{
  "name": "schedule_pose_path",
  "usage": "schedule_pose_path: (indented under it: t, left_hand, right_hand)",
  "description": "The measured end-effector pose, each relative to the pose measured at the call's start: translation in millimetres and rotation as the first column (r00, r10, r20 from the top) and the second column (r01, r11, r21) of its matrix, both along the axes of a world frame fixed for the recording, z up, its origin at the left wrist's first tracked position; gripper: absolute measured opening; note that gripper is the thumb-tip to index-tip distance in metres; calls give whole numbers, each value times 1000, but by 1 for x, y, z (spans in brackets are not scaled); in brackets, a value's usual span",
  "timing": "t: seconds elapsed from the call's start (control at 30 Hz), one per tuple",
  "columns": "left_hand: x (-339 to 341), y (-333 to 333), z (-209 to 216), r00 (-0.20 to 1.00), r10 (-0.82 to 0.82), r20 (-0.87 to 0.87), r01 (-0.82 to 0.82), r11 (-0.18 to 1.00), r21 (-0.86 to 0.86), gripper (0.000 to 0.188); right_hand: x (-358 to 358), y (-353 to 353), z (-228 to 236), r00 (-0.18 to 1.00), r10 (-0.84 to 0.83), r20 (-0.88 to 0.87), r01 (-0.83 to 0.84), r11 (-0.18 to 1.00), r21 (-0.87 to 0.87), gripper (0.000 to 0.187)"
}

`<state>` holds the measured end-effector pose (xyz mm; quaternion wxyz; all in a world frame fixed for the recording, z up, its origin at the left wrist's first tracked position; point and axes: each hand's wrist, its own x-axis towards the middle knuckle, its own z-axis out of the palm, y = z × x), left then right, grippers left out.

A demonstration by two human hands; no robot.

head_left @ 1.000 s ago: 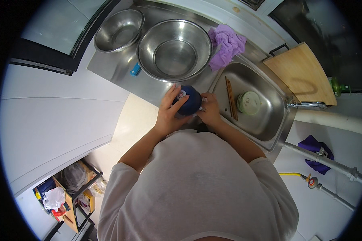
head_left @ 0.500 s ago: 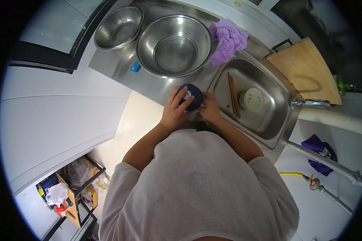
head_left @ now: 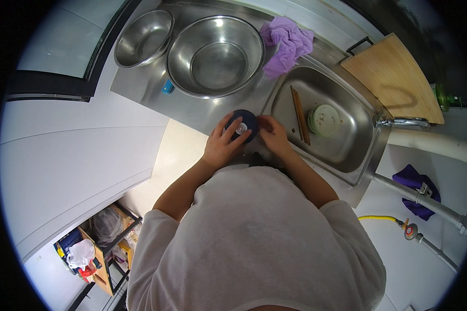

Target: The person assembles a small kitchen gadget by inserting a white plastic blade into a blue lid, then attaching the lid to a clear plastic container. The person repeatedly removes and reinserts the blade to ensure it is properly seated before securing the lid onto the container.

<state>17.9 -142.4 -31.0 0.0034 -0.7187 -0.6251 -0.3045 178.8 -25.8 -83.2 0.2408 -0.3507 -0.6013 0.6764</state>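
Observation:
A dark blue, round-topped object with a pale circular mark rests at the front edge of the steel counter. My left hand is wrapped over its top and left side, fingers curved around it. Close against its right side, my right hand has its fingers bent together; what they hold, if anything, is hidden. The object's lower part and its exact kind cannot be made out.
Two steel bowls stand behind, with a blue-handled item nearby. A purple cloth lies by the sink, which holds chopsticks and stacked green-white dishes. A cutting board leans behind the faucet.
The whole view has shifted slightly. On the dark blue object, my left fingers sit a little differently over the pale mark, and my right hand has turned slightly at its side.

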Motion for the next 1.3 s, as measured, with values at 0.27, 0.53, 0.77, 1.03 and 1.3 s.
schedule_pose_path:
  t: [0.27,0.53,0.77,1.03,1.3]
  left_hand:
    - [-3,-6,5,1000,1,28,-1,1000,19,57]
    - [-5,-31,-34,812,273,515,-258,961,-103,86]
    - [-4,-12,-67,800,407,440,-264,898,-351,84]
    - [-17,4,54,210,-152,966,-101,979,176,77]
    - [-27,-12,136,388,-186,903,-278,910,307,81]
  right_hand:
    - [-8,11,55,924,381,43,-342,768,542,79]
    - [-31,4,54,900,375,222,-432,705,563,91]
    - [-30,7,57,888,345,306,-456,750,479,91]
    - [-41,50,165,912,346,-219,-333,938,95,99]
    - [-63,44,242,817,478,-321,-497,867,26,116]
